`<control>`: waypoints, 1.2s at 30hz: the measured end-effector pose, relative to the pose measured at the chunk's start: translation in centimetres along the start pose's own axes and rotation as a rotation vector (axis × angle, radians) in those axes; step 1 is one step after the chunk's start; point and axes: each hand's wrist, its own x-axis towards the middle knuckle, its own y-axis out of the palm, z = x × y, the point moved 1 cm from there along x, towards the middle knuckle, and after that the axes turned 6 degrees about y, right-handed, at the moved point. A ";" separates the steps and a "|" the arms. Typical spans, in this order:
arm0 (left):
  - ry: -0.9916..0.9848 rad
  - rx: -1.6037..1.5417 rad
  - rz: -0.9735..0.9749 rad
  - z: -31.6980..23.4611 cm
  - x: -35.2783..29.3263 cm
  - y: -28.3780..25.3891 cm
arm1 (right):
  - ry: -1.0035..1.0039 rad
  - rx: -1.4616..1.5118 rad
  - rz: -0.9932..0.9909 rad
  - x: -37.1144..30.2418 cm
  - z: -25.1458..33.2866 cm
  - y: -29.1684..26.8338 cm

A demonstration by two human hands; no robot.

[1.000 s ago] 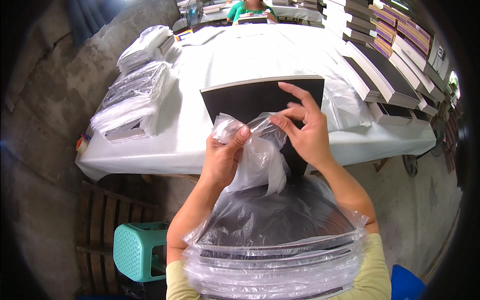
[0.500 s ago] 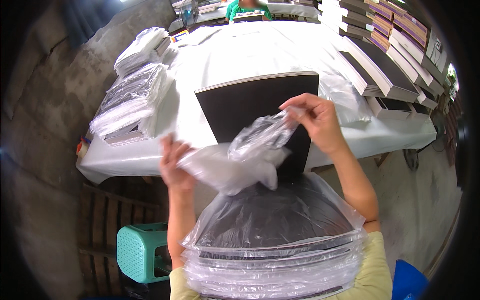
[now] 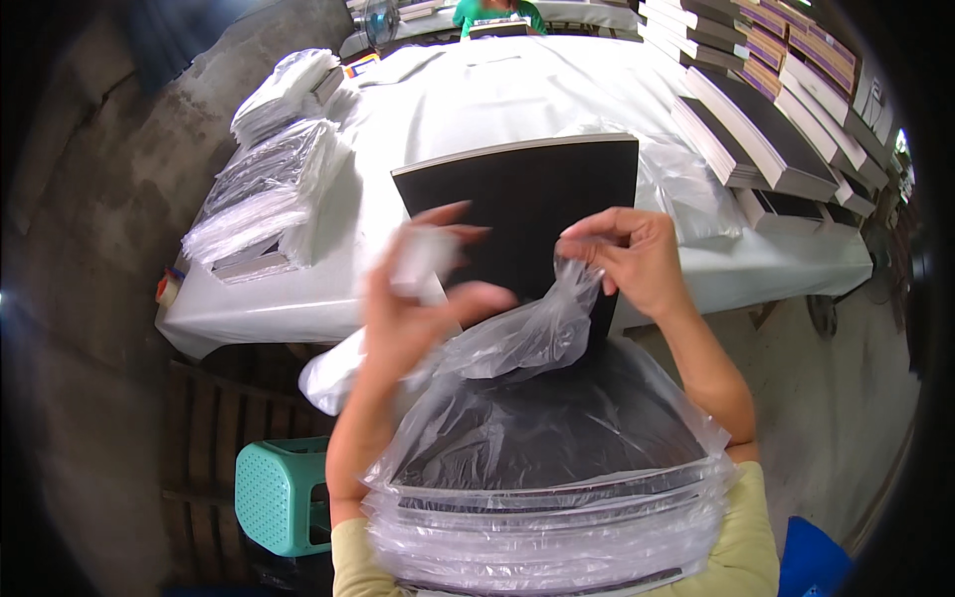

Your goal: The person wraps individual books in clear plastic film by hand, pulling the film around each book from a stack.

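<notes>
My right hand (image 3: 642, 261) pinches the rim of a clear plastic bag (image 3: 537, 333) between thumb and fingertips. The bag hangs crumpled to the left, its far end beyond my left forearm. My left hand (image 3: 393, 313) is raised beside the bag, fingers and thumb spread and smeared by motion. A whitish blur lies at its fingers; I cannot make out what it is. Behind both hands, a stack of black boards or sheets with pale edges (image 3: 517, 194) stands at the table's near edge. Below them, close to my body, is a pile of black sheets in clear bags (image 3: 547, 428).
A white-covered table (image 3: 448, 99) spreads ahead. Bagged stacks (image 3: 264, 189) sit at its left, thick black-topped blocks (image 3: 761, 134) at its right. A green stool (image 3: 279, 497) stands lower left, a blue object (image 3: 816, 562) lower right. Another person (image 3: 497, 15) sits at the far side.
My left hand has moved right and toward the black stack, its fingers spreading. The bag has stretched down and left from my right hand, which has dropped slightly and keeps its pinch.
</notes>
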 end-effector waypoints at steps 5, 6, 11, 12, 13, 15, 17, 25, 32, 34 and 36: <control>-0.307 -0.156 0.072 -0.4 1.6 5.6 | -0.135 -0.111 -0.053 -0.6 0.4 1.6; -0.429 -0.306 0.084 -0.2 1.4 5.5 | -0.180 -0.205 -0.081 -0.5 0.1 1.5; -0.497 -0.335 0.045 0.6 0.8 5.2 | -0.244 0.055 -0.096 0.2 -1.5 2.3; -0.490 -0.357 0.023 0.8 0.9 5.2 | -0.285 0.149 -0.120 0.4 -1.6 2.7; -0.523 -0.252 0.044 0.5 1.0 4.8 | -0.219 0.167 -0.027 0.3 -2.0 2.0; -0.516 -0.241 0.013 0.8 0.6 4.6 | -0.120 0.196 -0.019 -0.2 -0.9 1.9; -0.498 -0.257 -0.009 1.0 0.4 4.8 | -0.094 0.182 -0.013 -0.4 -0.6 1.7; -0.477 -0.493 -0.177 1.8 -0.1 5.4 | -0.017 0.303 0.109 0.3 -2.2 2.0; -0.464 -0.875 0.265 1.7 -1.1 3.7 | 0.258 0.967 0.301 0.7 -2.2 0.8; -0.308 -0.719 0.475 1.5 -2.0 1.8 | 0.247 1.083 0.357 1.7 -1.3 -1.5; -0.135 -0.733 0.644 2.7 -3.9 -0.9 | 0.224 1.033 0.245 1.6 -0.5 -3.7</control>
